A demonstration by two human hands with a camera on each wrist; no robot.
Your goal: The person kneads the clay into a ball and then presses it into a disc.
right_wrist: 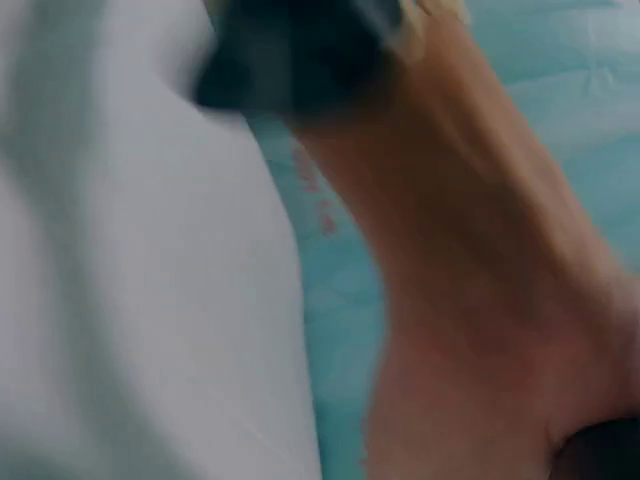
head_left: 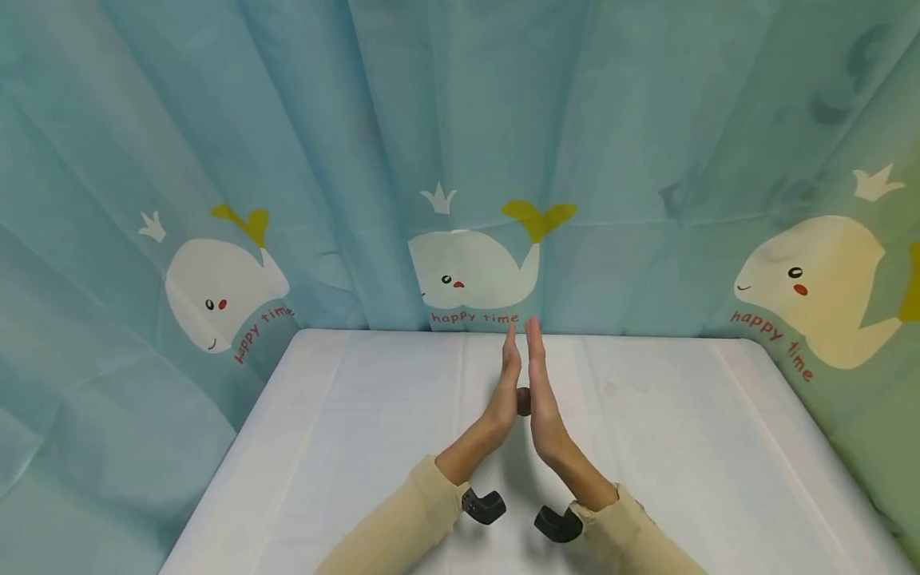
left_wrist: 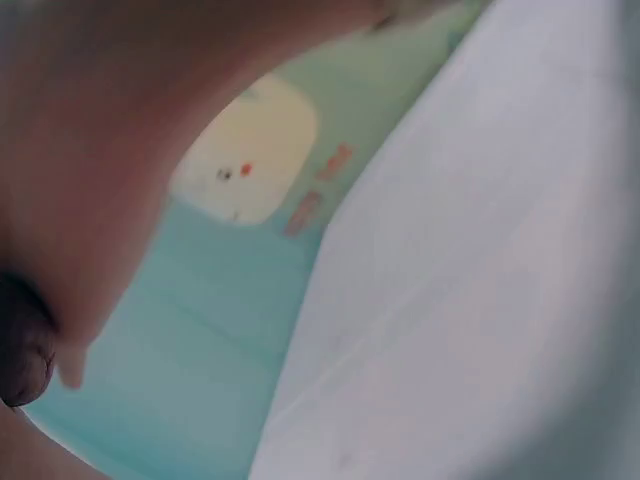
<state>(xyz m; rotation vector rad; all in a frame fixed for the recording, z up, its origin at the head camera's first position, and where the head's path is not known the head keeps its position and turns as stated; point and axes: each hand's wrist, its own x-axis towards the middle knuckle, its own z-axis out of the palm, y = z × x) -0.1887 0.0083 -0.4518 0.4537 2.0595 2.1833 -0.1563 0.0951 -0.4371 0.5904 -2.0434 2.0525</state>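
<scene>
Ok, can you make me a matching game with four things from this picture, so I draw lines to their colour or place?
Things:
1. round thing
2. table
3. curtain
4. sleeves

Colours and places:
A. blue-green, with whales on it
B. beige
C. between the left hand and the right hand
D. white, below the hands

Right pairs: 1-C, 2-D, 3-A, 4-B

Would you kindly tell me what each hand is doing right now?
Left hand: open, fingers straight, palm against the brown ball.
Right hand: open, fingers straight, palm against the ball's other side.
</scene>
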